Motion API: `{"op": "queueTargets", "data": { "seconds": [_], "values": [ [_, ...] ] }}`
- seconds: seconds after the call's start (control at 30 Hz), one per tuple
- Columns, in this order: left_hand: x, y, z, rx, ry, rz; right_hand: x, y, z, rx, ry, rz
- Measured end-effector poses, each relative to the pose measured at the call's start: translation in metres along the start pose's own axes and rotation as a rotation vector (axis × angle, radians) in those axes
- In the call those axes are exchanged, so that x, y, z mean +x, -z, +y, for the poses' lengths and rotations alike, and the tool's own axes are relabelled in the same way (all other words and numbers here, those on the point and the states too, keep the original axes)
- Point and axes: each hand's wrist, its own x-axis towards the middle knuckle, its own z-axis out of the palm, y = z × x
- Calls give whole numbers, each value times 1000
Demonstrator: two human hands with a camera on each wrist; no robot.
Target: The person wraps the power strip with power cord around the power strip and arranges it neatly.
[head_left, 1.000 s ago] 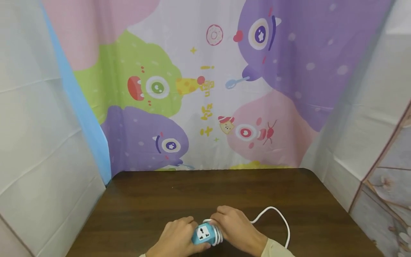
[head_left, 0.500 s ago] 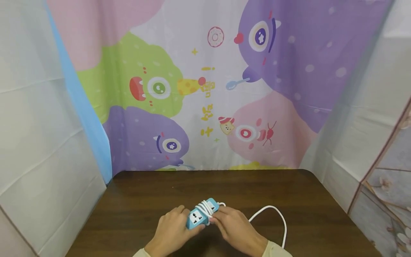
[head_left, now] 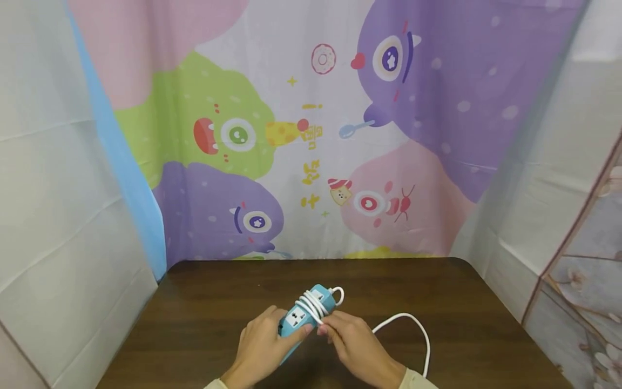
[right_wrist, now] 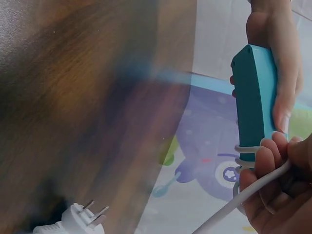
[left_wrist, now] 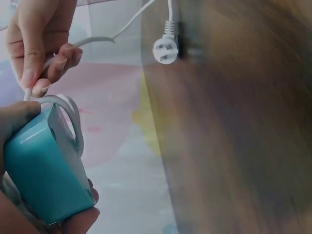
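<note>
A blue power strip (head_left: 292, 320) with white socket faces is held up over the table, tilted with its far end to the right. My left hand (head_left: 263, 341) grips its near end, thumb across the side. Several turns of white cord (head_left: 311, 306) circle the strip's far half. My right hand (head_left: 357, 342) pinches the cord just beside the strip; in the right wrist view the cord (right_wrist: 243, 194) runs out past the curled fingers. The cord's loose length arcs over the table to the right. A white plug (left_wrist: 165, 50) with metal pins shows in the left wrist view.
A dark brown wooden table (head_left: 218, 286) lies under the hands. Behind it hangs a curtain (head_left: 311, 237) printed with cartoon monsters, with pale fabric walls on both sides. The plug (right_wrist: 80, 220) appears close to the tabletop in the right wrist view.
The power strip has turned and risen away from the body, so more of its length and the wound cord shows. Both hands keep hold; the right has moved slightly down with the cord.
</note>
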Motion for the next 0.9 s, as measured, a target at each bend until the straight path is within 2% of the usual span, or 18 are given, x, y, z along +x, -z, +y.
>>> {"op": "queueTargets", "data": {
  "seconds": [0.23,0.3,0.37,0.47,0.53,0.6,0.67,0.73,0.83,0.87,0.9],
  "values": [
    [-3,1,-1,-59,69,-32,-3,-1,0,105,9,-31],
    [-2,1,-2,-106,89,-47,-4,-1,0,145,16,-39],
    [-1,3,-3,-212,120,-67,-5,-1,0,169,26,-53],
    [3,9,-3,-442,180,-108,-9,-2,3,177,42,-99],
    [4,13,-4,-570,181,-162,-12,-3,5,182,51,-135],
    [4,17,-4,-639,137,-252,-14,-3,8,166,60,-156],
    [3,19,-5,-667,40,-352,-15,-3,10,120,71,-153],
    [1,20,-7,-704,-60,-438,-16,-1,12,-18,115,-121],
    [0,21,-12,-758,-222,-504,-15,2,13,-200,201,-46],
    [0,22,-13,-774,-264,-516,-13,4,13,-188,211,-29],
    [1,23,-14,-793,-291,-534,-11,5,13,-130,211,-26]
  ]
}}
